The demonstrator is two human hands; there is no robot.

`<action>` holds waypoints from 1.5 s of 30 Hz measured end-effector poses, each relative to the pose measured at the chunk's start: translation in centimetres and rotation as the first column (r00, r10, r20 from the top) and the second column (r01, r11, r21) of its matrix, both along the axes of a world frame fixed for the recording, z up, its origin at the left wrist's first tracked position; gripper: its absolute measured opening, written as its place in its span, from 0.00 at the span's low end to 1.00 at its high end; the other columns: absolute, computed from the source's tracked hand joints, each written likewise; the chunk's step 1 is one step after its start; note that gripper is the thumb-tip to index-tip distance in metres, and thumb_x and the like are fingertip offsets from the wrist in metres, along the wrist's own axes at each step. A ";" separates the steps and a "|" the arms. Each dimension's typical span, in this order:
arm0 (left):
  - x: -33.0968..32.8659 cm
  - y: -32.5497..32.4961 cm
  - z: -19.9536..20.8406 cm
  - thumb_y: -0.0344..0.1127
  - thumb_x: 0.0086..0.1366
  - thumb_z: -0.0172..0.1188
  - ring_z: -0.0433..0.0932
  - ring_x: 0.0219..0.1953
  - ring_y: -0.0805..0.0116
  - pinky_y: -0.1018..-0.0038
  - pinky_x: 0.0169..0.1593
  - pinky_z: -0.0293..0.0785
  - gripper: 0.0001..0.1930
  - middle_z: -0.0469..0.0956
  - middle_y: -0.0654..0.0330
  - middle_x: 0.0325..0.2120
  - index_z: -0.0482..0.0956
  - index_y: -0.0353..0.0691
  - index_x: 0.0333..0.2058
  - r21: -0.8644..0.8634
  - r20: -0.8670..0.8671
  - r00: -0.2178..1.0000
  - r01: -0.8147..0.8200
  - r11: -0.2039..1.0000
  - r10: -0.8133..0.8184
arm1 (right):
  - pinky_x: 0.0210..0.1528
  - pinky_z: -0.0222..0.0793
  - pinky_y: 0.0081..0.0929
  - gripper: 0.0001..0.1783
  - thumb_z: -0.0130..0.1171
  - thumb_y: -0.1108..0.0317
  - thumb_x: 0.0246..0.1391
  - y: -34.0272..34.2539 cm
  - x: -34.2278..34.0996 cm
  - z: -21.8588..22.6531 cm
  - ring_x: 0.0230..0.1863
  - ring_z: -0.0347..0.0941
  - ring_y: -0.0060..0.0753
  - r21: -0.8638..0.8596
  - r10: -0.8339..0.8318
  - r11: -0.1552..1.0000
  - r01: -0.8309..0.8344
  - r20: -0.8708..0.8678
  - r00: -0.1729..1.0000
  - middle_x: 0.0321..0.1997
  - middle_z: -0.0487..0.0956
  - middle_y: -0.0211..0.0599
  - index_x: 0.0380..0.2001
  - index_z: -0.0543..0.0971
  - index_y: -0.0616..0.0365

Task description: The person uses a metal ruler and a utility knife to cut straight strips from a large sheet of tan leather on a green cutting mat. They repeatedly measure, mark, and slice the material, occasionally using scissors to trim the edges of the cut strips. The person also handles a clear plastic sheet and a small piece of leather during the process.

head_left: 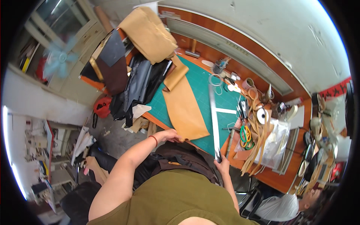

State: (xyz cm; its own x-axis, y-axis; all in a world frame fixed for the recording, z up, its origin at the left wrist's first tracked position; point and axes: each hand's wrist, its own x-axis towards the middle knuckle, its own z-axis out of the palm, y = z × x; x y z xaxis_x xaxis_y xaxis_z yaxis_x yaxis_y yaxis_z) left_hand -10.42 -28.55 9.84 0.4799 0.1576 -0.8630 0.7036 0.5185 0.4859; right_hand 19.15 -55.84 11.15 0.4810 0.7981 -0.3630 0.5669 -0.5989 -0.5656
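A long tan leather piece (185, 108) lies across the green cutting mat (200, 84), its far end rolled over on itself. My left hand (169, 136) is at its near left corner, at the table's front edge, with the fingers closed on the leather's edge. A long steel ruler (215, 125) runs over the mat just right of the leather, apart from it. Closed round the ruler's near end, at the table's front edge, is my right hand (222, 165). A short white strip (226, 111) extends rightward from beside the ruler's middle.
Folded brown sheets (150, 35) and dark leather pieces (140, 84) are heaped at the left. On the right are scissors (245, 137), leather straps (258, 140) and a white spool (262, 116). A hammer (193, 50) lies behind the mat. A seated person (279, 207) is at lower right.
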 end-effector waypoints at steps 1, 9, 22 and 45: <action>0.7 -0.2 2.2 0.45 0.72 0.56 0.80 0.52 0.73 0.69 0.56 0.70 0.17 0.82 0.62 0.51 0.78 0.45 0.54 -0.054 0.098 0.995 0.036 0.998 -0.031 | 0.38 0.75 0.43 0.24 0.68 0.54 0.42 -0.1 0.3 -0.4 0.32 0.81 0.54 0.006 -0.027 1.000 0.027 0.012 1.000 0.25 0.80 0.53 0.36 0.79 0.65; 4.4 -3.1 6.2 0.44 0.72 0.57 0.77 0.49 0.74 0.74 0.52 0.72 0.16 0.81 0.63 0.44 0.77 0.40 0.51 -0.095 0.392 0.920 0.033 0.995 0.007 | 0.43 0.74 0.40 0.25 0.72 0.57 0.44 1.9 2.9 -6.8 0.36 0.80 0.46 -0.085 -0.214 0.973 0.215 0.028 0.977 0.32 0.81 0.46 0.41 0.75 0.60; 9.1 -5.7 7.7 0.40 0.71 0.58 0.77 0.46 0.74 0.74 0.50 0.73 0.17 0.82 0.60 0.45 0.78 0.33 0.51 0.303 0.441 0.888 -0.283 0.910 0.129 | 0.12 0.44 0.21 0.38 0.43 0.33 0.67 5.6 -2.7 8.4 0.07 0.49 0.18 -0.156 -0.289 0.782 0.603 -0.948 0.130 0.22 0.79 0.45 0.23 0.76 0.61; 10.8 -7.2 11.3 0.34 0.74 0.52 0.81 0.42 0.72 0.74 0.44 0.79 0.12 0.81 0.59 0.43 0.71 0.35 0.51 -0.071 0.388 0.819 -0.430 0.900 0.422 | 0.21 0.59 0.19 0.15 0.59 0.56 0.66 4.4 -5.9 10.1 0.18 0.66 0.13 0.170 -0.191 0.897 0.407 -0.683 0.705 0.19 0.79 0.26 0.34 0.82 0.58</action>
